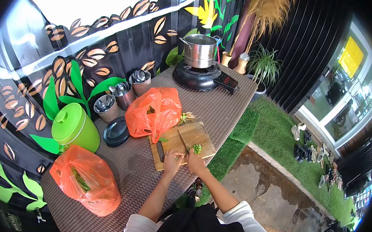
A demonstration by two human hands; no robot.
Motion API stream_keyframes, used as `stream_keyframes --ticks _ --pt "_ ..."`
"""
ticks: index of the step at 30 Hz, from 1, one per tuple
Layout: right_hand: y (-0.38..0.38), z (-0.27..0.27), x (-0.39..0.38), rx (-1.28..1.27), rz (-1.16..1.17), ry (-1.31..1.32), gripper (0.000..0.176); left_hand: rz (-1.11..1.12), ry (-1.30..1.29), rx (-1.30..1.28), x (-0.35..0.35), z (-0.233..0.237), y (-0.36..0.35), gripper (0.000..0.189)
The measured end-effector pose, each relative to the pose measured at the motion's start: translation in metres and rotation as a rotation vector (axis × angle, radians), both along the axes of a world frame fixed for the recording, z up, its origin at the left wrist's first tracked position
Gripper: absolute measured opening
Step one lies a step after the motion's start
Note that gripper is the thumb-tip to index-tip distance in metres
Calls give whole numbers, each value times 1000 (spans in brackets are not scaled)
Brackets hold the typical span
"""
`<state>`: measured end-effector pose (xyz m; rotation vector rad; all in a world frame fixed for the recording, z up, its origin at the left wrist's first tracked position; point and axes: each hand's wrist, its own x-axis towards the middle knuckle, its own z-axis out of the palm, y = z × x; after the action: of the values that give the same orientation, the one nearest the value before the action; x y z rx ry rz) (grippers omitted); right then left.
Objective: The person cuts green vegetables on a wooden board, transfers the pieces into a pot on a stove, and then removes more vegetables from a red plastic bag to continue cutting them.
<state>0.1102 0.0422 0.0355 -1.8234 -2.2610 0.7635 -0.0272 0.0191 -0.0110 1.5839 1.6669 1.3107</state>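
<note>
A wooden cutting board [168,158] lies on the table in front of me. My right hand [196,163] is closed round the handle of a knife [182,137], whose blade points away across the board. Beside it my left hand [173,162] is closed with its fingertips pinched near the blade, on what look like thin green stems mostly hidden by the fingers. A small heap of chopped greens [197,148] sits on the board just past my right hand. An orange plastic bag [154,113] touches the board's far left, and a bunch of rooted stalks [187,118] lies by its far edge.
Another filled orange bag [87,180] stands at the near left. A green lidded bucket [76,127], dark plates [116,132] and cutlery cups [107,107] line the wall side. At the far end, a steel pot [200,51] sits on a black gas stove [195,77].
</note>
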Motion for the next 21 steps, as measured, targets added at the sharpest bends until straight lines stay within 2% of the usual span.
stream_keyframes --ticks 2,3,5,6,8,12,14,15,17,21 --pt "2 7 4 -28 29 3 27 12 236 77 6 4 -3 10" --pt "-2 3 4 -28 31 1 27 14 234 77 7 4 -4 10" --pt "-15 -12 2 150 69 -140 26 16 207 88 8 4 -6 10" --pt "-19 -10 -2 151 72 -140 26 19 208 89 8 4 -5 10" --pt "-31 3 -11 -27 -84 -57 26 40 235 104 8 3 -6 10" --pt "-11 4 -6 -14 -60 3 24 30 218 85 8 4 -7 10" --pt "-1 -3 3 19 35 33 25 32 174 84 8 6 -5 9" --pt "-4 -1 3 19 36 33 25 33 174 84 8 3 -4 9" --pt "-17 2 4 34 6 40 28 19 1 53 6 -4 -1 9" --pt "-25 -9 -7 8 -55 -40 30 38 33 -12 3 2 -1 9"
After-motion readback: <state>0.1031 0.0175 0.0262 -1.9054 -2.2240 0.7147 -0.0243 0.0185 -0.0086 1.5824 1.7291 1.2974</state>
